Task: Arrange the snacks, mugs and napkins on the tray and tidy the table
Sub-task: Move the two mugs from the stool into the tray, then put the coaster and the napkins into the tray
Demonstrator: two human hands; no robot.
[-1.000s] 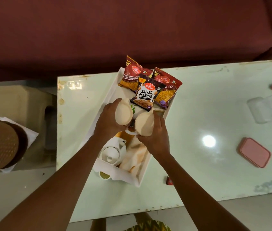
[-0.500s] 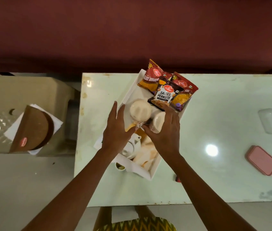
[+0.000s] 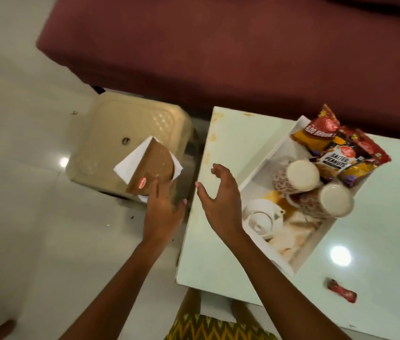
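A white tray point(image 3: 270, 155) lies on the pale table point(image 3: 218, 246). It holds several snack packets point(image 3: 336, 153) at its far end, two upturned mugs point(image 3: 297, 176) point(image 3: 329, 203), a white teapot point(image 3: 260, 217) and cream napkins point(image 3: 297, 231). Left of the table, a brown napkin holder point(image 3: 153, 165) rests on white napkins point(image 3: 130, 160) on a stool. My left hand point(image 3: 163, 207) is stretched out flat, fingertips at the holder's near corner. My right hand point(image 3: 221, 197) hovers open over the table's left edge, holding nothing.
The cream plastic stool point(image 3: 110, 136) stands against the table's left side. A maroon sofa point(image 3: 218, 45) runs along the far side. A small red wrapper point(image 3: 341, 289) lies near the table's front edge. Pale tiled floor spreads out to the left.
Both hands have let go of the mugs and moved left. The left hand now reaches the napkin holder on the stool, and the view has swung left.
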